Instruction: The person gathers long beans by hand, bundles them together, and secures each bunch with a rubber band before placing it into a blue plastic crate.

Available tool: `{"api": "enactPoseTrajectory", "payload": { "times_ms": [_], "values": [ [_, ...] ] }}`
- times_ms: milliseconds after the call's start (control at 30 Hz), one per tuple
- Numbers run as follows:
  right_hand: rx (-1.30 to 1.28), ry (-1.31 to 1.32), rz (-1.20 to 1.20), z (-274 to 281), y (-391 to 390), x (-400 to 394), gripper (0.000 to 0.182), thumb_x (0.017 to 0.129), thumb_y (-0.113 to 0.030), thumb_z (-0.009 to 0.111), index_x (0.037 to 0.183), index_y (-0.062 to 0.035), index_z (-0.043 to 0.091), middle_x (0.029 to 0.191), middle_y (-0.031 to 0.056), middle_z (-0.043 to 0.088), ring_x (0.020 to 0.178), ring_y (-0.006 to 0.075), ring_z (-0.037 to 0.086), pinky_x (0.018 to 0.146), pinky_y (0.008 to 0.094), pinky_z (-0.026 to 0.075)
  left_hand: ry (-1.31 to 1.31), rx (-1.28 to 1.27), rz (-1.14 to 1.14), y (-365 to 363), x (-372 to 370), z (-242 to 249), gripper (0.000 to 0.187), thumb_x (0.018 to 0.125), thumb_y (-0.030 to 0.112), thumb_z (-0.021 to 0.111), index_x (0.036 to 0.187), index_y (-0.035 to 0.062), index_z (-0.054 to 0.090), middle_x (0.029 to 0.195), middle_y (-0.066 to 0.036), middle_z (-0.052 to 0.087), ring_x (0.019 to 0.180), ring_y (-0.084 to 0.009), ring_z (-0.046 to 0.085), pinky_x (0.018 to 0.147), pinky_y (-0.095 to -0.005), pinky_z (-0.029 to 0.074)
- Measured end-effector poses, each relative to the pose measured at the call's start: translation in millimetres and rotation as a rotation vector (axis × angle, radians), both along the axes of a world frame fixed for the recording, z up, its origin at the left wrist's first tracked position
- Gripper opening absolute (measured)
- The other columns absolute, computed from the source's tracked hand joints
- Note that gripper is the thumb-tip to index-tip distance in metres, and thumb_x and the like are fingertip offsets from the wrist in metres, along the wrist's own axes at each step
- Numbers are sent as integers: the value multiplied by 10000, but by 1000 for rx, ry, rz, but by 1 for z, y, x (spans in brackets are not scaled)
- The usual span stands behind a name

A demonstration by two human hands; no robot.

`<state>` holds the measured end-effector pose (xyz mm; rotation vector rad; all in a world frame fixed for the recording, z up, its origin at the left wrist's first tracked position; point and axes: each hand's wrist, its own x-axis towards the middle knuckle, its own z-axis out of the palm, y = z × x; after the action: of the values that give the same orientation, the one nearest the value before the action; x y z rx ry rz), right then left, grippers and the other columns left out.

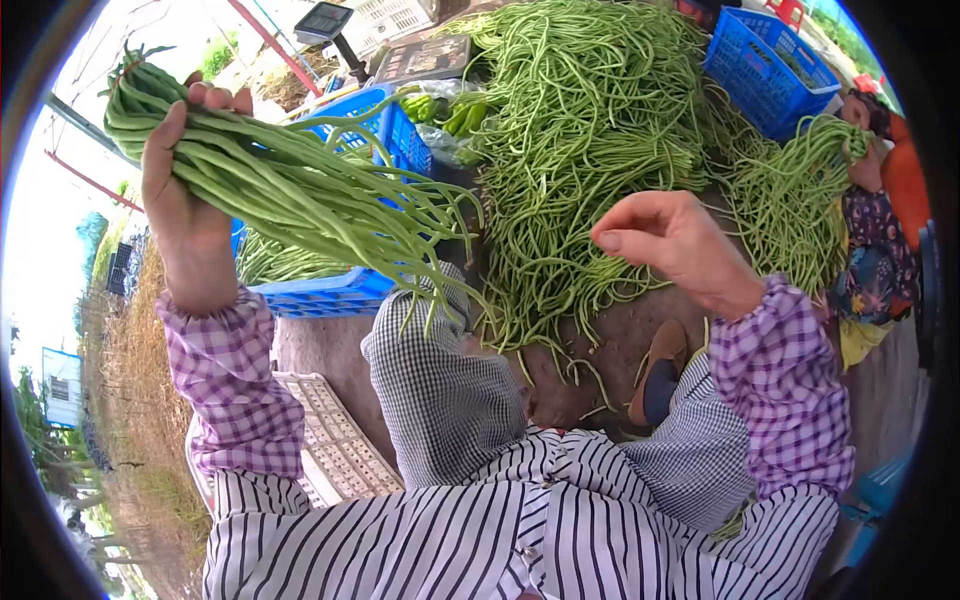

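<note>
My left hand (185, 215) is raised at the upper left, wrapped round a bundle of long green beans (290, 185). The bundle's gathered end sticks up past my fingers, with a thin reddish band near it. Its loose ends fan out to the right, over a blue crate (330, 290) with more long beans in it. My right hand (690, 250) hovers in front of the large heap of long beans (590, 110), thumb and forefinger curled together. I see nothing between those fingers.
Another blue crate (765, 75) stands at the upper right. Near it a co-worker's hand (868, 150) holds long beans (800, 190). A scale (425, 60) and bags of green peppers (465, 118) sit behind the left crates. A pale plastic crate (335, 440) lies beside my left leg.
</note>
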<state>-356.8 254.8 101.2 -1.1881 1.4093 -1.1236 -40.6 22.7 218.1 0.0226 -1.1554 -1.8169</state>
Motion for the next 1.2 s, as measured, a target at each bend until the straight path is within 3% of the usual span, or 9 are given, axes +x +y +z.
{"api": "enactPoseTrajectory", "payload": {
  "times_ms": [100,333,400,633,833,933,1033,1133,1200],
  "values": [
    [-41,-104,-11,-5,-10,34,299,837,-200,714,1056,-17,626,876,7,661,780,70,605,700,201,485,-9,-94,-158,23,-18,18,221,900,79,529,1060,-63,475,963,-160,566,1006,-277,551,1010,-401,420],
    [140,-439,31,5,-4,45,166,857,-154,683,967,-32,662,839,38,686,675,67,616,575,169,469,38,-64,-309,40,-36,30,208,928,104,492,1056,-60,482,982,-166,567,1036,-315,544,1027,-419,407],
    [98,-350,12,4,-3,39,165,860,-124,672,984,-15,661,846,60,691,678,78,626,587,179,489,21,-103,-337,35,-32,29,213,927,107,496,1060,-60,482,990,-162,569,1059,-313,541,1032,-416,403],
    [-81,-211,46,3,-5,40,188,875,-25,608,1045,47,638,852,85,686,743,102,648,690,215,543,-50,-68,-79,6,7,17,222,919,120,522,1066,-45,496,984,-150,589,1057,-319,548,984,-421,432],
    [-95,250,-27,4,-11,40,172,885,-20,531,1000,59,632,851,73,674,757,85,639,669,216,538,-87,-79,75,5,12,8,263,914,117,530,1100,-63,485,976,-143,590,1022,-306,563,975,-420,436],
    [-293,417,-159,-1,-13,39,191,852,-75,546,945,62,640,657,69,645,578,90,600,539,222,483,-60,-86,73,14,8,8,278,913,107,527,1116,-74,469,972,-138,578,991,-276,566,999,-422,426],
    [-118,128,-209,4,-15,37,165,892,-57,499,943,36,624,814,54,658,698,78,615,628,223,524,-16,-64,102,24,4,8,289,909,76,523,1130,-91,442,967,-125,549,943,-224,554,1014,-417,419],
    [59,-427,-384,-21,-18,14,184,902,-112,494,879,-6,642,726,43,660,565,101,589,525,216,482,14,-70,-3,25,18,15,266,911,70,521,1110,-88,445,967,-123,542,943,-219,546,1028,-408,409],
    [126,-408,-352,-25,-13,-1,159,919,-121,508,961,-22,626,812,52,668,661,89,617,560,209,494,9,-81,72,18,39,24,197,919,72,515,1049,-70,473,937,-129,554,948,-230,550,1041,-403,399]
  ]
}}
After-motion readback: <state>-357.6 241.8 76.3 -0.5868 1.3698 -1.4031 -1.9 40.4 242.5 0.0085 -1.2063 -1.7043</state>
